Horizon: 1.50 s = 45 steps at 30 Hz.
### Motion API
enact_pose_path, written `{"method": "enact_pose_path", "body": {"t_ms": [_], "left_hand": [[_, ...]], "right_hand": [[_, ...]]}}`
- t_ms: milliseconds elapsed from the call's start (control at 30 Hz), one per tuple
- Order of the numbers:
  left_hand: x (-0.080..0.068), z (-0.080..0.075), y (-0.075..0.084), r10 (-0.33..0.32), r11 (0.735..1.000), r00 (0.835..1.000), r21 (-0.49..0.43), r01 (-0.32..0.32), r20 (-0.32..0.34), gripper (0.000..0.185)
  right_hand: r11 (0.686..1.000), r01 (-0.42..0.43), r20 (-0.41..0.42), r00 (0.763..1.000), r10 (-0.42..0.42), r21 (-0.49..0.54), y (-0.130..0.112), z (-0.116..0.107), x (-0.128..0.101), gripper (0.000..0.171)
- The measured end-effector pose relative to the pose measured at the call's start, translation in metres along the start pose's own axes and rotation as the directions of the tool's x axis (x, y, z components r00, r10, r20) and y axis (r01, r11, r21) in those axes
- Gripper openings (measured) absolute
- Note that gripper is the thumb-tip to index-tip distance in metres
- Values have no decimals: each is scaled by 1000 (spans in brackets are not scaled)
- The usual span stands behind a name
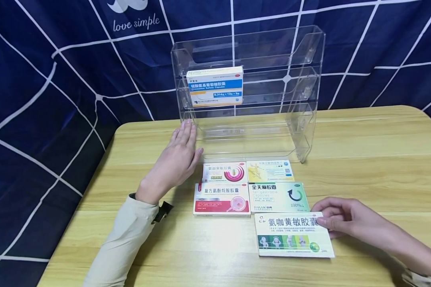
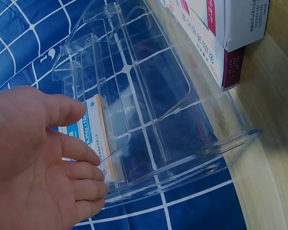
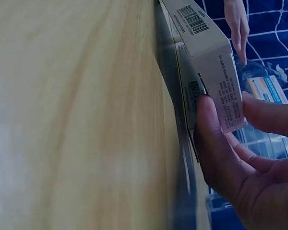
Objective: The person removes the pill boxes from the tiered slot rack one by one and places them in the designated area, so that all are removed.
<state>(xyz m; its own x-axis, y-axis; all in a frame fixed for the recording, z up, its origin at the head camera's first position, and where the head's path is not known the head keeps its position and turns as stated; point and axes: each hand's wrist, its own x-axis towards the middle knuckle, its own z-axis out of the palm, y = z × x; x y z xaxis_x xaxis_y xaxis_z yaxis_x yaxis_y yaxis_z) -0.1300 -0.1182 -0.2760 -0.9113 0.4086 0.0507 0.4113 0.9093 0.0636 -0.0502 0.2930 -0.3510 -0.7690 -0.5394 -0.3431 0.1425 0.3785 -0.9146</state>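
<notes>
My right hand (image 1: 346, 217) grips the right end of a white and green medicine box (image 1: 291, 239) at the front of the group. In the right wrist view, thumb and fingers pinch the end of this box (image 3: 221, 76), near its printed flap. Straight-fingered, my left hand (image 1: 176, 161) is beside the lower left side of a clear plastic tiered rack (image 1: 309, 103). The left wrist view shows that hand (image 2: 43, 163) palm toward the camera, holding nothing. A blue and white capsule box (image 1: 215, 89) stands in the rack at its left.
In front of the rack lie a pink and white box (image 1: 220, 171), a yellow and white box (image 1: 269, 171), a red and white box (image 1: 219, 199) and a green and white box (image 1: 278, 199). The wooden table (image 1: 373, 159) backs onto a blue checked cloth (image 1: 380, 44).
</notes>
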Motion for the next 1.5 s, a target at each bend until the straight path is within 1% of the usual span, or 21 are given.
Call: {"method": "enact_pose_path", "body": {"t_ms": [33,133,267,367,500,600,700,767,833,1000,1167,1500], "left_hand": [[0,0,0,-1,1000,1000,0,1,2,64],[0,-1,0,-6,1000,1000,-1,6,7,64],[0,-1,0,-6,1000,1000,1,6,5,64],[0,-1,0,-7,1000,1000,2,7,6,64],[0,-1,1,-7,1000,1000,-1,7,7,64],[0,-1,1,-7,1000,1000,-2,7,7,65],[0,-1,1,-6,1000,1000,-2,6,4,65],[0,-1,1,-7,1000,1000,-1,7,4,65],[0,0,1,-7,1000,1000,-1,7,5,65],[0,0,1,-9,1000,1000,-2,9,10,66],[0,1,0,-4,1000,1000,2,4,2,66],[1,1,-1,9,1000,1000,1,-9,-13,67]], "right_hand": [[1000,2,-1,1000,-2,1,0,0,0,36],[999,43,11,999,-44,25,3,1,2,36],[997,65,18,998,-66,50,5,2,4,28],[999,20,-4,1000,-20,35,4,5,6,25],[1000,-29,-39,999,29,-1,0,7,7,30],[997,-69,-77,995,66,-40,-4,9,6,38],[989,-124,-124,986,113,-85,-7,11,5,50],[983,-148,-142,981,133,-108,-9,11,4,52],[980,-157,-151,979,138,-122,-10,12,4,50],[977,-146,-167,979,120,-155,-11,13,2,43],[970,-147,-193,975,110,-193,-13,16,2,44],[972,-141,-197,975,103,-190,-14,18,3,46]]}}
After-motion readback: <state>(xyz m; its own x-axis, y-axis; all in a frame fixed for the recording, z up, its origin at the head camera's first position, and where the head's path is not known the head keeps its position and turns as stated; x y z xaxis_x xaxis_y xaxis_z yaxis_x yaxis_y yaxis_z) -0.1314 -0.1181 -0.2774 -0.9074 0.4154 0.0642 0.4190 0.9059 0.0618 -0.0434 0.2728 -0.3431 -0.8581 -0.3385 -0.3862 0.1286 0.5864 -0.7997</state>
